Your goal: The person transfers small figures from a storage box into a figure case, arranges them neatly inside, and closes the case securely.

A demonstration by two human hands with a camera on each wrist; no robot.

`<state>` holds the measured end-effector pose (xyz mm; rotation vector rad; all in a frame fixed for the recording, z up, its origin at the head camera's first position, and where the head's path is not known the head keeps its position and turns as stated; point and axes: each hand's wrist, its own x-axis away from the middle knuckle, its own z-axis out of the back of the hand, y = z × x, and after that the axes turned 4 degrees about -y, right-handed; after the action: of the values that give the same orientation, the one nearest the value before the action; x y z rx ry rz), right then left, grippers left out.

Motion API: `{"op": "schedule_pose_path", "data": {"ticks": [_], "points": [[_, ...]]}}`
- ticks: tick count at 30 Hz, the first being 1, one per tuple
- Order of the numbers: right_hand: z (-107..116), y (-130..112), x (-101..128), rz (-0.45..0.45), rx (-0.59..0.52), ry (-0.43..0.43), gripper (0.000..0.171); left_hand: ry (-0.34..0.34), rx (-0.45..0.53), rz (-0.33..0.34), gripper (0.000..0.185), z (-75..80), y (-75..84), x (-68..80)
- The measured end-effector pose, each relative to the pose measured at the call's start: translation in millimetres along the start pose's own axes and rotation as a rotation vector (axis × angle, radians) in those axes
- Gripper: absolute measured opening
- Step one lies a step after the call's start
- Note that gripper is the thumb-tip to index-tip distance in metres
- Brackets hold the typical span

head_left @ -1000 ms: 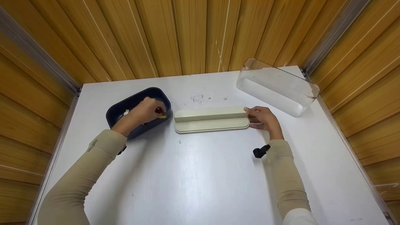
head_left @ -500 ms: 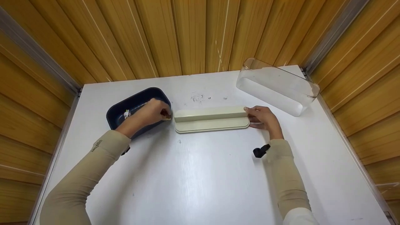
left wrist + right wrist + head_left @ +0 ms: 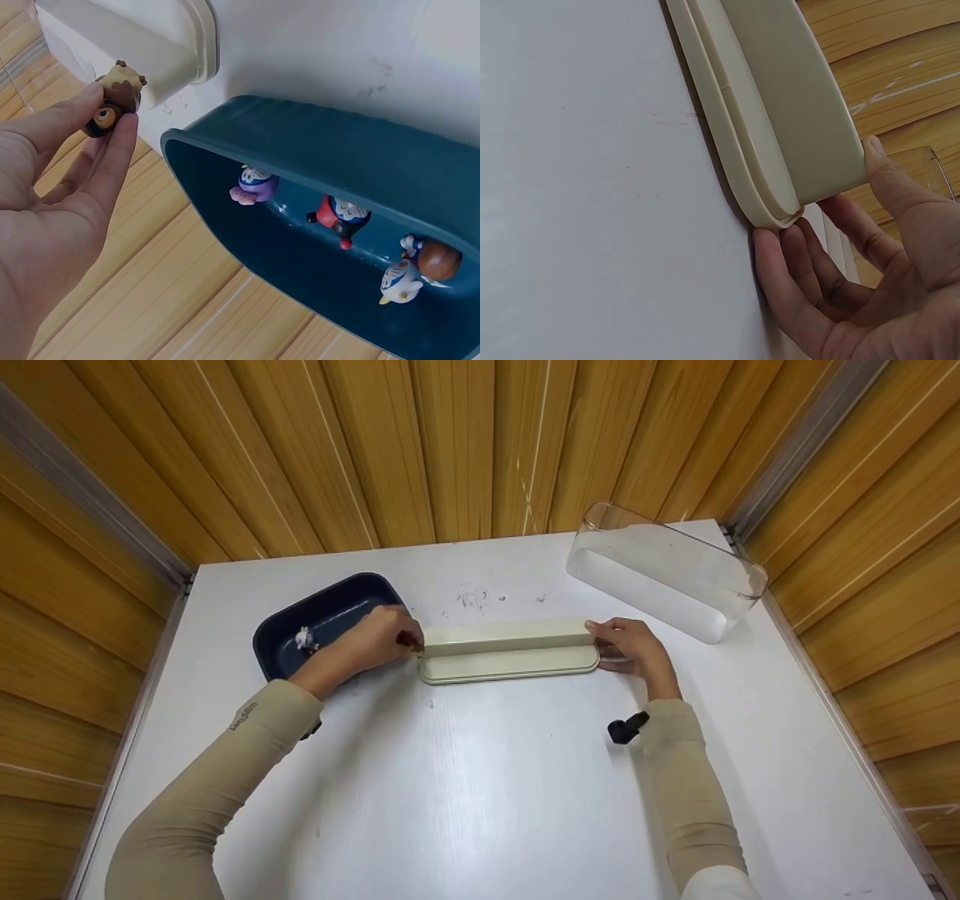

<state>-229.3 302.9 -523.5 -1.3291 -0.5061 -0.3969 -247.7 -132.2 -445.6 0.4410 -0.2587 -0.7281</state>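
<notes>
My left hand (image 3: 384, 639) pinches a small brown and tan figurine (image 3: 120, 97) between thumb and fingers, at the left end of a cream stepped stand (image 3: 510, 664). In the left wrist view the figurine overlaps the stand's end. My right hand (image 3: 631, 645) holds the stand's right end, thumb on the raised step and fingers at the base rim. Left of the stand sits a dark blue basin (image 3: 337, 142). Inside it lie several figurines, among them a purple one (image 3: 255, 184), a red and black one (image 3: 341, 217) and a white one (image 3: 401, 282).
A clear, long cover (image 3: 660, 574) with a pinkish rim stands at the back right of the white table (image 3: 487, 780). Wood-patterned walls (image 3: 450, 450) enclose the table at the back and on both sides.
My left hand has moved right and slightly towards me, out of the basin to the stand's left end, carrying the figurine. My right hand keeps its hold on the stand.
</notes>
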Motion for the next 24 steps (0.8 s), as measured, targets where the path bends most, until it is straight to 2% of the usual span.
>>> {"op": "schedule_pose_path", "data": {"ticks": [7,13,16,24], "points": [[-1,-1,2,0.000,-0.001,0.006,0.048,0.037,-0.008,-0.045,0.015,-6.1,-5.0,0.0],[-3,-2,1,-0.012,-0.002,-0.003,0.050,0.055,0.025,-0.032,0.015,-8.7,-3.4,-1.4],[-4,-2,0,-0.012,0.001,-0.002,0.050,0.047,0.011,-0.006,0.013,-10.9,-0.2,-3.6],[-2,1,0,-0.015,-0.003,0.018,0.047,-0.002,-0.021,0.004,0.017,-22.2,12.6,-12.3]]}}
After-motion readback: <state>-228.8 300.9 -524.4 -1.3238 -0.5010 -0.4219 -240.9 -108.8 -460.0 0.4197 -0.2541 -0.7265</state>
